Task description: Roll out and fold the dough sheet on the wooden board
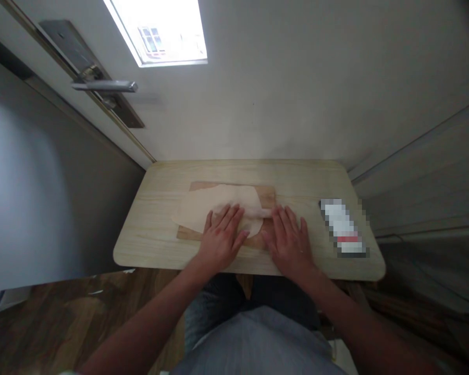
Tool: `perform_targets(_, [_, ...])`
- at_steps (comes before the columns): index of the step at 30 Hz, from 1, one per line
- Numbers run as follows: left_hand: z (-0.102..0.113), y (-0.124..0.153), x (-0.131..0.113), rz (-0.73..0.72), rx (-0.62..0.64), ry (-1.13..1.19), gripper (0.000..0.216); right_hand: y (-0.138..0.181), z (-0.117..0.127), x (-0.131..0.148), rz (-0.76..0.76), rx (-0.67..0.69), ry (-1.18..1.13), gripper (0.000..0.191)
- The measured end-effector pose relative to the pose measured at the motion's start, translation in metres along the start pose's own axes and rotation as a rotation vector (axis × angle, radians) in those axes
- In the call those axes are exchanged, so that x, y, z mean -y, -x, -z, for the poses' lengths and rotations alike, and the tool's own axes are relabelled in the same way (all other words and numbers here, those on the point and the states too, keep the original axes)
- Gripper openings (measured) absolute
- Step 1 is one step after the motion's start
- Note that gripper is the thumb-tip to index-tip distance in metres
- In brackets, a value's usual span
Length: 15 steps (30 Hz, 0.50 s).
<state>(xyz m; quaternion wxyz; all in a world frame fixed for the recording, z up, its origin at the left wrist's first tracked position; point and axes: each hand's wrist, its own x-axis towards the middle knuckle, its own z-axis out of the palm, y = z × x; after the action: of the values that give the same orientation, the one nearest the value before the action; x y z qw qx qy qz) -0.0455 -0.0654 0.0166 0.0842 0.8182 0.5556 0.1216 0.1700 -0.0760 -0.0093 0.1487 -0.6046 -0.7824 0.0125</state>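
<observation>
A thin, pale sheet of dough (pixel 201 205) lies spread over a wooden board (pixel 266 195), hanging past its left edge. A pale, slim rolling pin (pixel 258 212) rests across the dough, partly covered by my fingers. My left hand (pixel 222 232) lies on the dough with its fingers stretched forward and the thumb apart, fingertips at the pin's visible left part. My right hand (pixel 289 239) is flat too, its fingertips on the right end of the pin and its thumb spread toward the dough's edge. What lies under both palms is hidden.
The board rests on a small, light wood table (pixel 152 224) with rounded corners. A phone (pixel 344 229), blurred out, lies at the table's right side. Behind stands a white door (pixel 258 104) with a metal handle (pixel 105 86) and a bright window pane (pixel 168 31).
</observation>
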Motion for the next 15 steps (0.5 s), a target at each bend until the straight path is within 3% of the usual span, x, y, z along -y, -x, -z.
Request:
perform_targets(3, [-0.001, 0.018, -0.007, 0.017, -0.004, 0.0, 0.06, 0.019, 0.004, 0.007, -0.011, 0.002, -0.005, 0.065])
perform_targets(6, [-0.005, 0.01, -0.007, 0.029, -0.01, -0.013, 0.059, 0.012, 0.001, 0.007, -0.029, -0.015, -0.004, 0.062])
perform_targets(11, [-0.011, -0.047, 0.005, 0.052, -0.042, -0.047, 0.059, -0.047, -0.013, -0.005, -0.081, -0.057, -0.006, 0.06])
perform_targets(15, [-0.012, -0.097, 0.016, 0.083, -0.073, -0.105, 0.057, -0.103, -0.016, -0.015, -0.138, -0.013, -0.006, 0.059])
